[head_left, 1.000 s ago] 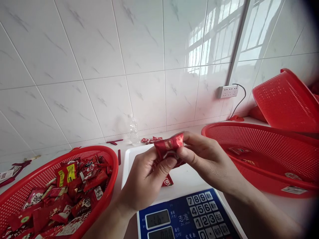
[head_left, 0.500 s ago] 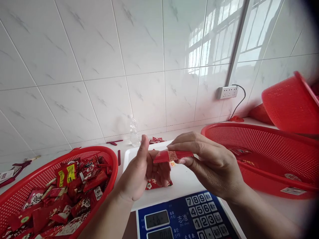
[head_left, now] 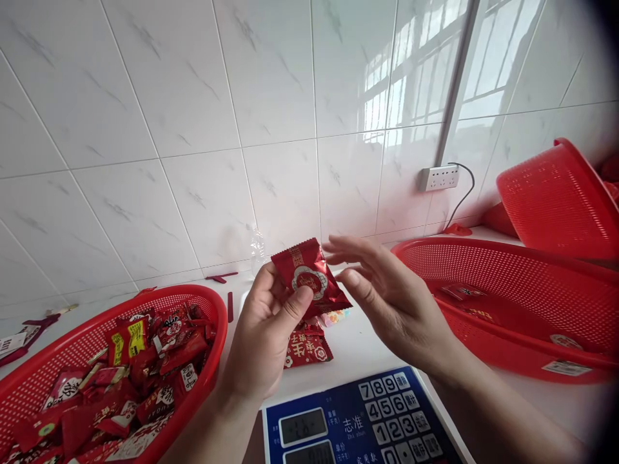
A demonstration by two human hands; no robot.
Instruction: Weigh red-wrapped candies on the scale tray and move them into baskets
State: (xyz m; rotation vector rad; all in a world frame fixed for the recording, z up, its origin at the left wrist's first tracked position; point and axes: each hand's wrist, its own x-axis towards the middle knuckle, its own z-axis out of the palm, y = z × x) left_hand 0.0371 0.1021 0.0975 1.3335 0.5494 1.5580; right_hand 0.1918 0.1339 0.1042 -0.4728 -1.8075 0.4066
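Head view, left fingers [head_left: 294,308] pinching glossy, zigzag-edged red packet [head_left: 313,272], right fingers [head_left: 366,294] parted alongside

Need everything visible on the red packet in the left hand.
The red packet looks like shiny foil, with zigzag-cut ends, gold print near its upper end and a round emblem with a pale patterned border. It is tilted, printed face toward the camera, above the scale's white pan. The left hand pinches it, thumb across the front. The right hand is close beside it; contact is unclear.
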